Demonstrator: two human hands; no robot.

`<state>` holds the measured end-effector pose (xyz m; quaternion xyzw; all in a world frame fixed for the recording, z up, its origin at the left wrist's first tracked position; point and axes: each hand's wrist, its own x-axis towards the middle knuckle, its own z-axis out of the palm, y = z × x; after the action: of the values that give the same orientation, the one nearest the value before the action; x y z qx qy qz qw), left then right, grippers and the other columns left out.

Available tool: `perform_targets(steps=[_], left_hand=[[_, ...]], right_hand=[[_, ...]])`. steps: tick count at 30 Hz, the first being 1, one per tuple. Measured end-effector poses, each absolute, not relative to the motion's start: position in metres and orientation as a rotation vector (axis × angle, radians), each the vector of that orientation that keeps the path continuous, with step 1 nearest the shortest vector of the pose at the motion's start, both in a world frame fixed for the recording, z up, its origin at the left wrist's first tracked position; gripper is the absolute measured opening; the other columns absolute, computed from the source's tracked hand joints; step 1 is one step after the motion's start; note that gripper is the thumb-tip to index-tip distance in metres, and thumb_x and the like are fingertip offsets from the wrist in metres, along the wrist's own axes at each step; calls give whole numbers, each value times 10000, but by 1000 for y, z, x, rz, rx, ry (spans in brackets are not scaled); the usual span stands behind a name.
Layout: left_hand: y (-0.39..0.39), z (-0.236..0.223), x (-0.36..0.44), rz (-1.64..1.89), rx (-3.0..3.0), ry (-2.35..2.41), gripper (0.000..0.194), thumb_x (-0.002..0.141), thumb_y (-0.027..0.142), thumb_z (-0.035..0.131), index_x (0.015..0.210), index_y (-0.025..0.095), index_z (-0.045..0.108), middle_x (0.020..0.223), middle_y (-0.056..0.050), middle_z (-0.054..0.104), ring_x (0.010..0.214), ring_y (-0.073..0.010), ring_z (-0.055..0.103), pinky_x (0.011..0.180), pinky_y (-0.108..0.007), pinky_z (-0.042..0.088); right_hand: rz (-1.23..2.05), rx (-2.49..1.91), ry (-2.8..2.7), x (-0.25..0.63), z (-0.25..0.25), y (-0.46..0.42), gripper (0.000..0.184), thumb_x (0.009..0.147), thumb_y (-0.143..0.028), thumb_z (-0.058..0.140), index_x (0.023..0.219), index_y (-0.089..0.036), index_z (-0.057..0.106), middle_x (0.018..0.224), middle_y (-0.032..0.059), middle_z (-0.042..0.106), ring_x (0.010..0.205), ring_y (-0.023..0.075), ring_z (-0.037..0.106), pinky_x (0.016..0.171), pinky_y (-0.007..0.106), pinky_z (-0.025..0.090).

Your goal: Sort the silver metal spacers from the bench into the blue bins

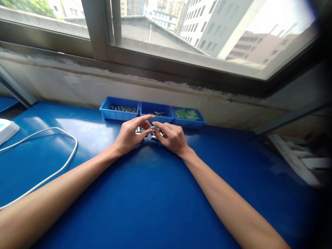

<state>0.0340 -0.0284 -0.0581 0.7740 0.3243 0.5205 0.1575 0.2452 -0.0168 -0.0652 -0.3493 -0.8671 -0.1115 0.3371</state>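
My left hand (pixel 129 135) and my right hand (pixel 173 137) meet over the far middle of the blue table. Between their fingertips is a small, shiny, silvery metal piece (pixel 153 127), pinched from both sides; its exact kind is too small to tell. More silvery metal parts (pixel 155 137) show just under and behind the fingers, partly hidden by them. Beyond the hands stands a blue bin (pixel 166 119) with a few metal pieces in it.
Left of the middle bin, another blue bin (pixel 114 115) holds many small metal parts. A third blue bin (pixel 189 123) contains green material. A white cable (pixel 73 152) loops across the left side from near a white device (pixel 7 130). Behind is a windowed wall (pixel 64 81).
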Motion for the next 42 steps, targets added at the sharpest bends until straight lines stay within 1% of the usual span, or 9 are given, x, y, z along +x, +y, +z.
perform_targets(steps=[5,9,13,18,25,30,35,39,42], left_hand=[[-30,-59,34,1414,2142,893,395,928,308,682,1299,199,601,945,-28,746,835,-144,719,864,-261,573],[-29,-58,34,1421,2138,921,375,934,323,676,1281,197,609,944,-28,749,832,-145,720,854,-258,566],[-28,-59,34,1432,2181,1009,351,956,333,648,1277,202,597,941,-23,744,810,-142,706,838,-257,549],[-30,-60,36,1355,2483,1316,146,968,307,576,1007,195,661,998,-70,676,913,-196,651,841,-306,520],[-41,-59,38,913,2847,1563,163,895,326,571,884,183,649,847,-85,635,792,-244,623,655,-344,481],[-44,-56,36,831,2879,1563,107,851,279,573,861,186,626,896,-89,640,821,-255,640,570,-328,435],[-43,-56,33,820,2870,1505,85,838,221,565,865,182,635,915,-89,646,817,-246,656,580,-323,456],[-42,-59,31,883,2878,1437,134,831,186,568,922,178,666,884,-72,657,782,-229,667,613,-309,485],[-38,-65,28,976,2869,1381,219,875,155,539,1043,175,679,968,-73,683,758,-203,674,628,-294,501]], right_hand=[[-342,-927,-2312,247,-64,-16,300,1032,-353,516,1184,-182,709,843,59,756,708,166,676,692,292,484],[-356,-921,-2304,247,-63,-17,310,1034,-351,517,1217,-182,701,876,64,764,729,169,679,705,298,478],[-400,-952,-2275,247,-64,-17,312,1034,-350,521,1210,-181,715,838,58,767,686,166,671,673,303,453],[-350,-1232,-1950,248,-69,-10,354,1033,-420,499,1179,-195,731,904,81,779,726,192,704,686,302,474],[-228,-1424,-1755,250,-69,-1,347,1011,-447,520,1139,-220,749,961,86,794,826,245,741,696,304,507],[-176,-1514,-1761,249,-67,0,340,1017,-418,514,1206,-236,730,910,79,796,803,257,744,705,313,505],[-137,-1541,-1761,248,-65,-2,407,1013,-440,511,1343,-248,653,783,38,773,661,231,714,650,301,478],[-131,-1500,-1764,246,-64,-4,379,1013,-438,504,1296,-244,664,776,21,766,649,210,706,624,286,455],[-122,-1481,-1763,246,-63,-5,354,1013,-430,505,1262,-238,668,781,15,763,665,202,709,622,276,450]])
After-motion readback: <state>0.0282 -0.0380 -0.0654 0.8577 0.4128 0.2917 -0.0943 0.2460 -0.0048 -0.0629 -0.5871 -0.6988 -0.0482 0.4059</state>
